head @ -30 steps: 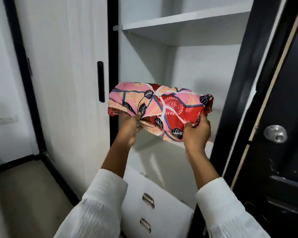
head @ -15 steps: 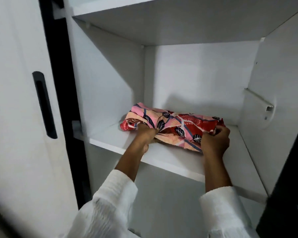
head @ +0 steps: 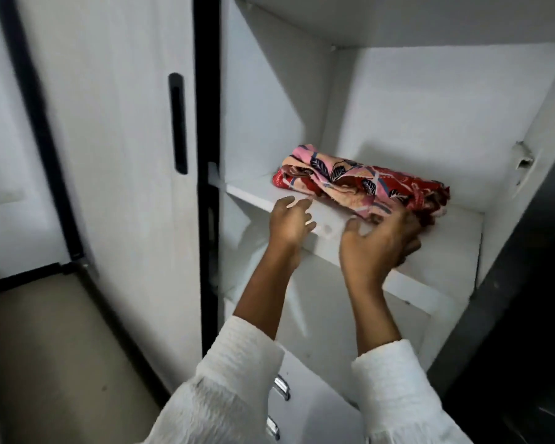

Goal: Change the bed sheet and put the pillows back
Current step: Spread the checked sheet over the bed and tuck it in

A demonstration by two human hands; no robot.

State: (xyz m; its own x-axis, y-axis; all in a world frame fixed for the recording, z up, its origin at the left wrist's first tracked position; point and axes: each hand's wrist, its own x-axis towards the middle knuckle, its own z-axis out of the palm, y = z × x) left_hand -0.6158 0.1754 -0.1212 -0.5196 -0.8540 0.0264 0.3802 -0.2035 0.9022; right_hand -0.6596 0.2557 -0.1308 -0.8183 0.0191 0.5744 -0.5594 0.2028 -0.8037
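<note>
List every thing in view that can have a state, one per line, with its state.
folded sheet: bundled, lying on the wardrobe shelf
shelf: holds only the sheet
left hand: fingers relaxed, off the sheet, holding nothing
right hand: at the sheet's front edge; blurred, grip unclear
wardrobe door: slid aside, compartment exposed
drawers: closed

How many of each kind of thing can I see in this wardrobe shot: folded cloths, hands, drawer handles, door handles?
Folded patterned sheet on the shelf: 1
Hands, left hand and right hand: 2
Metal drawer handles: 2
Black door handle: 1
Total: 6
</note>
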